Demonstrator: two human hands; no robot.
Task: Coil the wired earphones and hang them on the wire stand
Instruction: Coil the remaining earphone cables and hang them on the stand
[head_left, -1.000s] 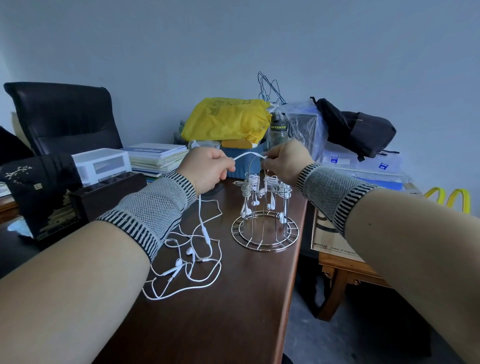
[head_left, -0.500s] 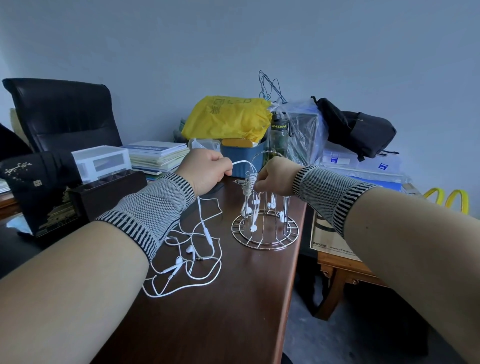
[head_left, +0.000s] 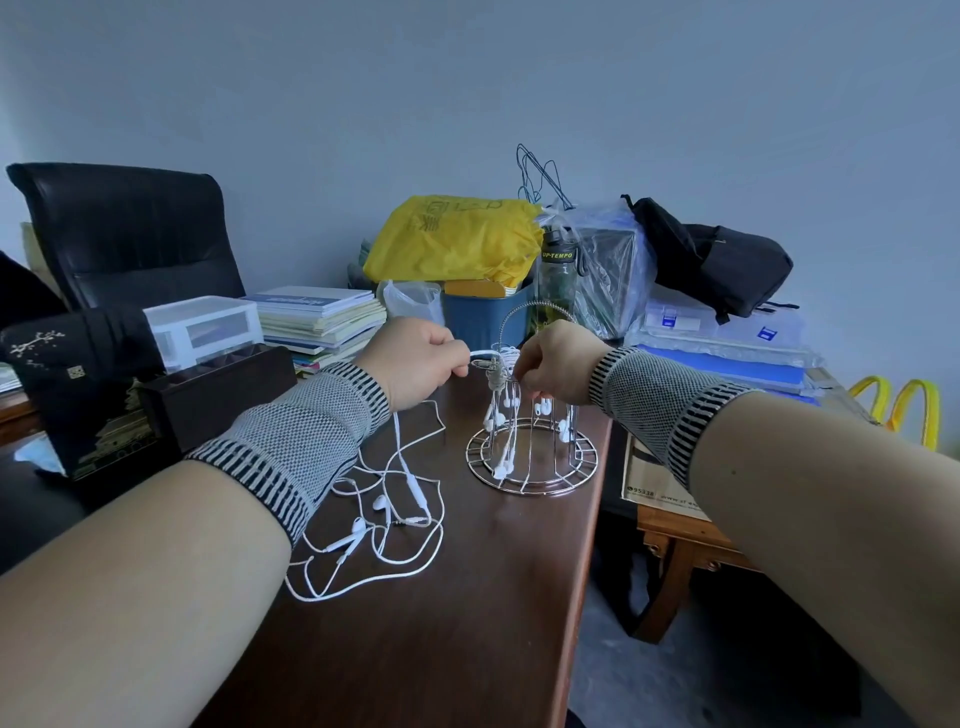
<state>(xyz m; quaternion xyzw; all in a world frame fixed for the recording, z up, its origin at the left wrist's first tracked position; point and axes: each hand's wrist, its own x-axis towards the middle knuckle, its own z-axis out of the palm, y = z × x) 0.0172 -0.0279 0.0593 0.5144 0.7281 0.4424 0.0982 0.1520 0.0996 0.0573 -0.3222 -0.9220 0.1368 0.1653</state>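
Only the one head view here, looking down over both forearms at a dark wooden bench (head_left: 426, 639).

Left hand (head_left: 415, 364) is curled into a loose fist and pinching a white earphone cable (head_left: 480, 355) between thumb and fingers, right at the top of the wire stand (head_left: 530, 447). Right hand (head_left: 553, 364) is just on the other side of the stand's top, fingers curled down onto the same cable bundle. The hands are close together but not touching, with a short stretch of cable running between them. Can't really make out whether the right fingers are gripping the cable itself or a hook on the stand, since the knuckles hide it.

The stand is a silver cage with a round ring base sitting near the bench's right edge. It has a few coiled earphones hanging (head_left: 501, 415) inside it, buds dangling down toward the base.

From the left hand a cable drops down to a loose tangle of earphones (head_left: 379, 525) lying flat on the bench, in front of the stand and to its left, partly under the left forearm. You can see a couple of buds and an inline remote in the mess.

Both wrists have grey knit wrist sleeves (head_left: 291, 447) with striped edges.

Back of the bench is cluttered: yellow bag (head_left: 457, 239), a dark water bottle (head_left: 557, 270), a stack of books (head_left: 322, 317), a black backpack (head_left: 711, 260), and a black office chair (head_left: 130, 228) off to the left.
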